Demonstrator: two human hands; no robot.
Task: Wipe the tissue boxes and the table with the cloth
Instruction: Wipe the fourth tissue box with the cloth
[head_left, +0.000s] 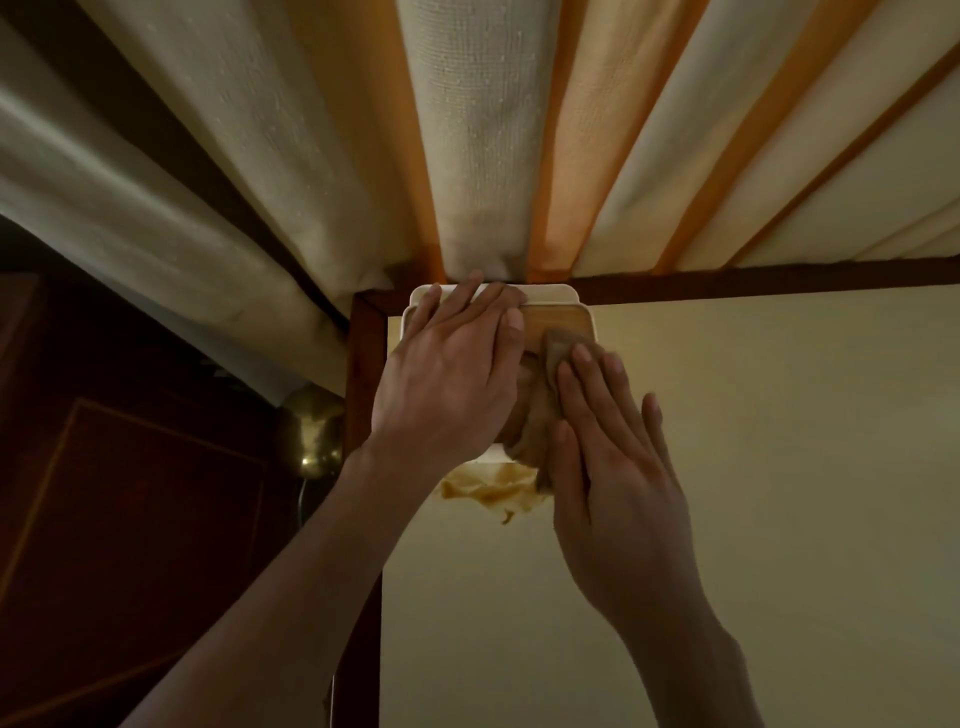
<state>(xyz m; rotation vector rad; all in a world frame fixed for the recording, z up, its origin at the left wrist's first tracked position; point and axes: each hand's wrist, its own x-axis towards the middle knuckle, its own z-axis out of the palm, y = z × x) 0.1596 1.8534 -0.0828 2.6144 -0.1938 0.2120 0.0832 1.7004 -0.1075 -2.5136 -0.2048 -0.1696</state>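
Fingers of left hand (447, 374) lie flat steadying the wood-lidded tissue box (558, 317); right hand (608, 467) presses crumpled cloth (535, 415) flat-fingered.

curtains (478, 156) behind box (550, 296), table (753, 467) right

Curtains (467, 156) fill the top of the view, hanging in broad folds of pale cream cloth with orange stripes (561, 171) running down between them, and their hems reach down to the far edge behind. At the left, a darker grey-cream drape (156, 218) sweeps down at a slant. Below it sits a rounded brass object (311, 436), catching a small glint. Dark reddish wood panelling (130, 519) fills the lower left corner.
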